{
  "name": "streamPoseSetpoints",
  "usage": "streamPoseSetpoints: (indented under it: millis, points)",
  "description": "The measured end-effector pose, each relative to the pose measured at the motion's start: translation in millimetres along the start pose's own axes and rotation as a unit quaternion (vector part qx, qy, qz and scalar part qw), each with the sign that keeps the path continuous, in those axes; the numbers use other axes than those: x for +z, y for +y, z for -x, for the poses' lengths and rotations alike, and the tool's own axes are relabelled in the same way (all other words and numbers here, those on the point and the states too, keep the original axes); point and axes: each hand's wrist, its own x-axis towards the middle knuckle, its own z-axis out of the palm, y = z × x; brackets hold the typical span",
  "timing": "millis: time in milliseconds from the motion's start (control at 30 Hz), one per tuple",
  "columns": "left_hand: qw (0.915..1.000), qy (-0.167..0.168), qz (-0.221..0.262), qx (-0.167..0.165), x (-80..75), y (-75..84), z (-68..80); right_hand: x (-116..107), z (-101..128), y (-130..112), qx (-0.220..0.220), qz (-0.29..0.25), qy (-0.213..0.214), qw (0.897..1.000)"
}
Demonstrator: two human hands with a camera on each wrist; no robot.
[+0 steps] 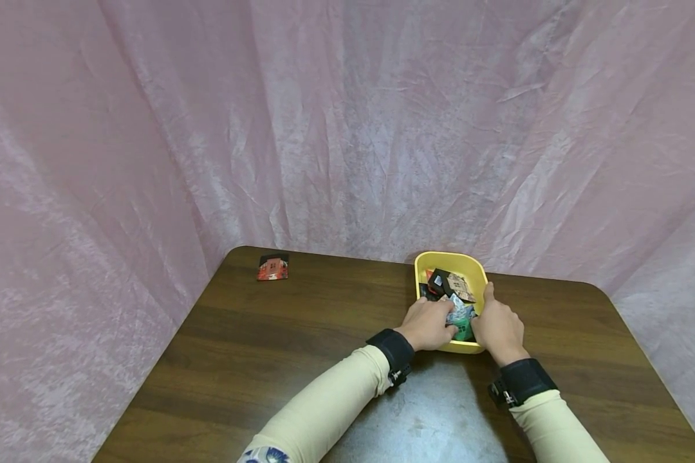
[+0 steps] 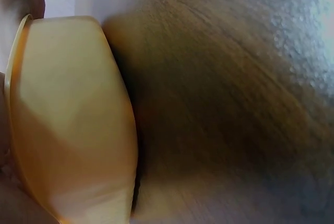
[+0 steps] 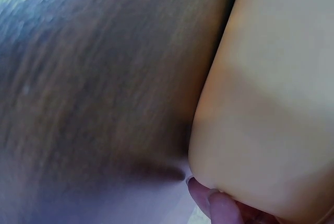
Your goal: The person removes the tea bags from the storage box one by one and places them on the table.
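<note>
A yellow bin [image 1: 447, 255] stands on the brown table and holds several small packets, among them a brown one [image 1: 461, 286] and a green-and-white one [image 1: 461, 316]. My left hand [image 1: 434, 321] grips the bin's near left side, fingers curled over the rim against the green-and-white packet. On the right side my right hand [image 1: 494, 319] clasps the bin, thumb lying up along the rim. The left wrist view shows the bin's outer wall [image 2: 68, 114] close up. In the right wrist view a fingertip [image 3: 202, 192] sits low on the bin's wall [image 3: 271, 93].
A red packet [image 1: 273, 267] lies alone at the table's far left corner. The wooden table [image 1: 255, 347] has rounded far corners. Pink cloth [image 1: 347, 128] hangs close behind it and along both sides.
</note>
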Motion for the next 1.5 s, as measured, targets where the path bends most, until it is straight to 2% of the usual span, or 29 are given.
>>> streamPoseSetpoints:
  millis: [400,767,1233,1500]
  points:
    - [0.9999,0.007,0.012,0.007,-5.9,-1.1,4.8,3.1,0.1,-1.1,0.005,-0.003,-0.006,1.000]
    - [0.9984,0.007,0.055,0.001,-12.7,0.3,8.5,3.6,0.0,-0.9,0.003,0.002,-0.003,1.000]
    - [0.9946,0.074,0.074,0.005,-18.3,-1.0,7.3,0.4,0.3,0.8,-0.014,0.007,0.007,1.000]
    - [0.9897,0.081,0.117,-0.011,-35.1,-7.1,13.0,0.8,0.9,1.0,-0.008,0.016,0.005,1.000]
